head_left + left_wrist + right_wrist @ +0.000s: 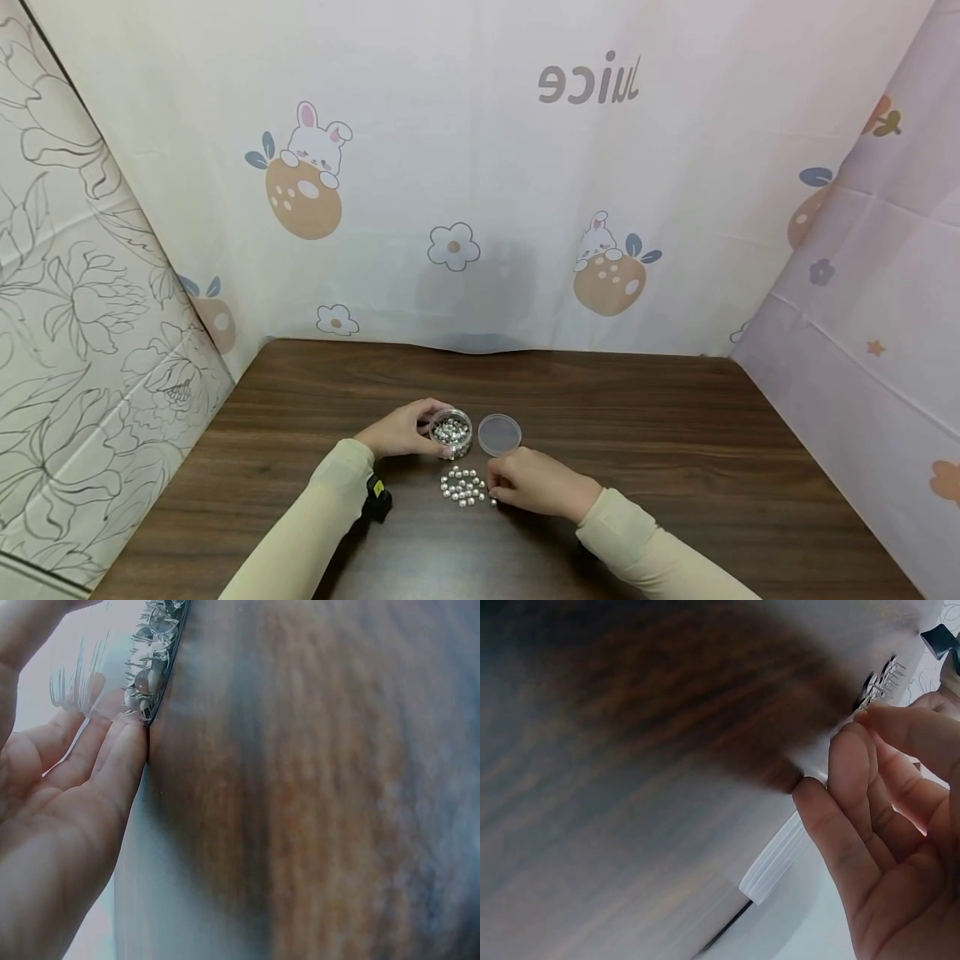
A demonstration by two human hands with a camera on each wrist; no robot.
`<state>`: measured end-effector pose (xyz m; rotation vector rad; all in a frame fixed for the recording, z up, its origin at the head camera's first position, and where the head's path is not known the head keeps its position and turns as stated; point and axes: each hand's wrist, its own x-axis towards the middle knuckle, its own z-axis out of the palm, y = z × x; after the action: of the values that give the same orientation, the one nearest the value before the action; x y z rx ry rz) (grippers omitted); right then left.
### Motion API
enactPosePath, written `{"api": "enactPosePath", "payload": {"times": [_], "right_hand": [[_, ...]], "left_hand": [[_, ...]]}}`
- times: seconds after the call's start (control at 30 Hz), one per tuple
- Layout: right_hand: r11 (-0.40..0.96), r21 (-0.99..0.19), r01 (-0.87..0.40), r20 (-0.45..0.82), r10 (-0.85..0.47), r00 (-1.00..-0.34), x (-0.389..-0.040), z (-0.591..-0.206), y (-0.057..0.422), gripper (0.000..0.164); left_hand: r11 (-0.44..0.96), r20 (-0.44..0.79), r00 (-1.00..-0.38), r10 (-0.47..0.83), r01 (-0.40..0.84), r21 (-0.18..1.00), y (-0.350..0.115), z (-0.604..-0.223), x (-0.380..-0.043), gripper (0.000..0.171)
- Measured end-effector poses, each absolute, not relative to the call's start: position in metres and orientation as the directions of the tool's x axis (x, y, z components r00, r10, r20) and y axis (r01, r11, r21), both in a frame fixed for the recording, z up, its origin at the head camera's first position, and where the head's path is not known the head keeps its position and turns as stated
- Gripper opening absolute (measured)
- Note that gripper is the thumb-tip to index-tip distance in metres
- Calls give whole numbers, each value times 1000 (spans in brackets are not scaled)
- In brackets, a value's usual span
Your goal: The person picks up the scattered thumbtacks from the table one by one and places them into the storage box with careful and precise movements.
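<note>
In the head view, my left hand holds a clear round tub from its left side, thumb and fingers curved about the wall. Silver thumbtacks fill much of it; their pins show through the wall in the left wrist view. Just in front of the tub, several loose thumbtacks lie grouped on the table. My right hand is at the group's right edge, thumb and forefinger pinched at a single thumbtack. In the right wrist view the fingertips mostly hide that tack.
A clear round lid lies right of the tub, just behind my right hand. A small black device with a yellow mark sits at my left cuff. The brown wooden table meets patterned cloth at the back and sides.
</note>
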<state>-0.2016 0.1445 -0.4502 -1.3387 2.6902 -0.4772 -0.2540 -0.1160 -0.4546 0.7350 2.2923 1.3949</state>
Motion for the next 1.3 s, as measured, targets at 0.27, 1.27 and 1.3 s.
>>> {"api": "enactPosePath", "payload": {"times": [0.27, 1.27, 1.3], "right_hand": [[573, -335, -748, 35, -786, -617, -204, -452, 144, 18], [565, -409, -716, 175, -722, -670, -220, -439, 131, 7], [570, -404, -715, 185, -715, -674, -220, -439, 130, 7]], "left_hand": [[352, -25, -792, 611, 243, 904, -117, -457, -256, 67], [368, -34, -803, 595, 234, 900, -116, -455, -254, 66], [368, -34, -803, 595, 235, 900, -116, -455, -253, 66]]}}
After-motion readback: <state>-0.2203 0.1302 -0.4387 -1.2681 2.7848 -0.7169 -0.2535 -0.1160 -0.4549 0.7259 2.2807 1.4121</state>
